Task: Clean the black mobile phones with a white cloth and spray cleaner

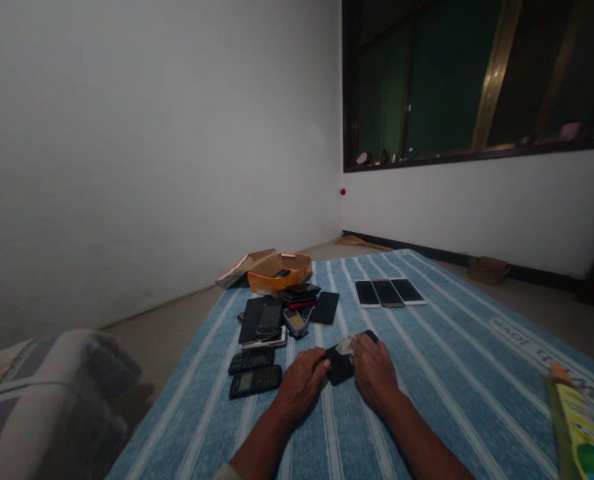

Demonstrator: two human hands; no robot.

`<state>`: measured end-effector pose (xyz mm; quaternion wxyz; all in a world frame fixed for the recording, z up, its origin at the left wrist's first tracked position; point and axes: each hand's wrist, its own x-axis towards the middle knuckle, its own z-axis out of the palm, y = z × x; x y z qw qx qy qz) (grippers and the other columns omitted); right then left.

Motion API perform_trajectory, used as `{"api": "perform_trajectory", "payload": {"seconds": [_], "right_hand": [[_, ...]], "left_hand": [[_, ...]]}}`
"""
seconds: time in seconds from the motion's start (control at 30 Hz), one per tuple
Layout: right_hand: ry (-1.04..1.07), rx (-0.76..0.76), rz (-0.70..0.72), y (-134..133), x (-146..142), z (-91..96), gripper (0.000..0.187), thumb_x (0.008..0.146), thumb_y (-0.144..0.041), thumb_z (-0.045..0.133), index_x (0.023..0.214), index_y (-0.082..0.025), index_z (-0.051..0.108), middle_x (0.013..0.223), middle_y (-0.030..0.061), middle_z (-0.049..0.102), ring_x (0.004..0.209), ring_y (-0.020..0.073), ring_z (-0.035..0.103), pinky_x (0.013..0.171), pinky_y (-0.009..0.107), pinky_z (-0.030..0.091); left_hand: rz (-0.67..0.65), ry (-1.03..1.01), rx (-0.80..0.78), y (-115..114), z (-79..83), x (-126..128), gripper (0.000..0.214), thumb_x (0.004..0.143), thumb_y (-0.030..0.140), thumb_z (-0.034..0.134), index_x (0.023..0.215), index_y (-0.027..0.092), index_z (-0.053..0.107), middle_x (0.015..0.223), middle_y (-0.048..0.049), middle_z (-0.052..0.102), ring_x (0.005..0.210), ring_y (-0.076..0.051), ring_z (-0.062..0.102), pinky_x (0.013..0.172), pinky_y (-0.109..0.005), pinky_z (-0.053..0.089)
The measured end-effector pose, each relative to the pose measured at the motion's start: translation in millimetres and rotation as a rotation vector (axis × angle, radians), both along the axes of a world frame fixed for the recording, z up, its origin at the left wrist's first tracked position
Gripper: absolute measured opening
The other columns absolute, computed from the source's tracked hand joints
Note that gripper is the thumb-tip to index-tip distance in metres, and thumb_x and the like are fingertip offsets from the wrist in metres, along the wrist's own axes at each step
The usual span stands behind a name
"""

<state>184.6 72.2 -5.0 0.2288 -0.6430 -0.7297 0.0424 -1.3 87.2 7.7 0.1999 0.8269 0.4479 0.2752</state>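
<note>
A dark smartphone (pixel 340 372) lies on the blue striped cloth (pixel 334 440), between my two hands. My left hand (pixel 301 379) grips its near left end, the thumb over the edge. In my right hand (pixel 375 371) a crumpled white tissue (pixel 345 346) is pinched and pressed against the phone's dark face. Left of my left hand are two black keypad phones, one nearer (pixel 255 381) and one just behind it (pixel 251 361). Farther back lies a heap of old phones (pixel 269 319), with another black smartphone (pixel 325 309) at its right side.
Behind the heap stands an open orange cardboard box (pixel 263 284) with a phone inside. Three smartphones (pixel 389 293) lie side by side at the back right. At the right edge is a yellow-green packet (pixel 579 423). A grey fabric-covered thing (pixel 61 400) stands at left.
</note>
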Motion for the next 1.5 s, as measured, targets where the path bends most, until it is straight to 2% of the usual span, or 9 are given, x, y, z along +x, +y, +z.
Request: {"api": "perform_trajectory", "payload": {"seconds": [0.17,0.37,0.5,0.77,0.93,1.07,1.23,1.33,1.5], "right_hand": [[0.013,0.022,0.003,-5.0,-6.6,-10.7,0.041,0.094,-0.011,0.037,0.127,-0.017,0.059,0.137,0.0107,0.056,0.133,0.0240,0.041,0.112,0.042,0.024],[0.062,0.023,0.135,-13.4,-35.4,-3.8,0.039,0.094,-0.010,0.037,0.119,-0.021,0.064,0.122,0.0081,0.064,0.116,0.0219,0.055,0.108,0.040,0.030],[0.049,0.020,0.174,-7.6,-32.0,-2.1,0.041,0.095,-0.013,0.037,0.127,-0.023,0.060,0.130,0.0077,0.060,0.124,0.0217,0.050,0.110,0.041,0.027],[-0.020,0.049,-0.004,13.8,2.2,-10.5,0.041,0.094,-0.011,0.032,0.116,-0.018,0.066,0.124,0.0109,0.063,0.118,0.0245,0.054,0.104,0.039,0.033],[-0.041,0.076,-0.131,14.3,18.9,-18.5,0.045,0.091,-0.010,0.031,0.119,-0.017,0.065,0.122,0.0155,0.063,0.116,0.0312,0.056,0.099,0.043,0.039],[-0.028,0.061,-0.079,5.2,4.2,-19.2,0.044,0.091,-0.011,0.031,0.115,-0.016,0.067,0.119,0.0157,0.064,0.113,0.0317,0.057,0.095,0.042,0.041],[0.036,0.027,0.080,-5.6,-29.1,-11.9,0.042,0.096,-0.013,0.032,0.126,-0.018,0.061,0.129,0.0105,0.060,0.119,0.0243,0.053,0.103,0.036,0.034],[0.039,0.011,0.146,-5.2,-33.2,-5.8,0.042,0.095,-0.011,0.035,0.128,-0.019,0.060,0.132,0.0087,0.059,0.122,0.0229,0.051,0.107,0.037,0.030],[-0.018,0.026,0.015,3.7,-11.4,-2.9,0.038,0.093,-0.009,0.036,0.117,-0.016,0.066,0.124,0.0112,0.062,0.115,0.0255,0.055,0.101,0.039,0.035]], "left_hand": [[0.015,-0.003,-0.002,0.1,-1.1,0.5,0.032,0.095,0.039,0.038,0.099,0.021,0.064,0.103,-0.0065,0.069,0.099,-0.024,0.061,0.091,-0.037,0.046],[0.019,-0.046,-0.015,0.1,-3.1,0.5,0.032,0.096,0.042,0.038,0.099,0.022,0.063,0.105,-0.0066,0.069,0.102,-0.023,0.062,0.093,-0.035,0.046],[0.017,-0.052,-0.015,-0.1,-3.0,0.2,0.032,0.097,0.043,0.038,0.098,0.022,0.063,0.104,-0.0059,0.069,0.101,-0.022,0.061,0.092,-0.034,0.046],[0.028,-0.008,-0.016,-2.3,-0.5,-1.0,0.030,0.095,0.038,0.039,0.101,0.022,0.064,0.104,-0.0069,0.069,0.101,-0.024,0.061,0.091,-0.036,0.046],[0.040,-0.008,-0.028,-3.9,0.0,-0.7,0.032,0.095,0.039,0.038,0.101,0.021,0.064,0.103,-0.0079,0.069,0.103,-0.025,0.061,0.091,-0.036,0.045],[0.042,-0.012,-0.029,-4.2,-1.0,-0.5,0.032,0.095,0.039,0.039,0.103,0.020,0.064,0.105,-0.0083,0.068,0.103,-0.025,0.060,0.092,-0.036,0.045],[0.026,-0.021,-0.023,-3.2,-3.8,-0.4,0.033,0.096,0.040,0.037,0.099,0.020,0.063,0.102,-0.0075,0.068,0.100,-0.023,0.060,0.091,-0.035,0.045],[0.032,-0.025,-0.020,-3.2,-5.0,-0.2,0.035,0.096,0.041,0.036,0.099,0.020,0.063,0.103,-0.0075,0.068,0.099,-0.023,0.060,0.091,-0.035,0.045],[0.039,-0.012,-0.028,-5.3,-1.9,0.1,0.033,0.095,0.039,0.038,0.101,0.019,0.064,0.103,-0.0077,0.068,0.101,-0.023,0.060,0.091,-0.035,0.045]]}}
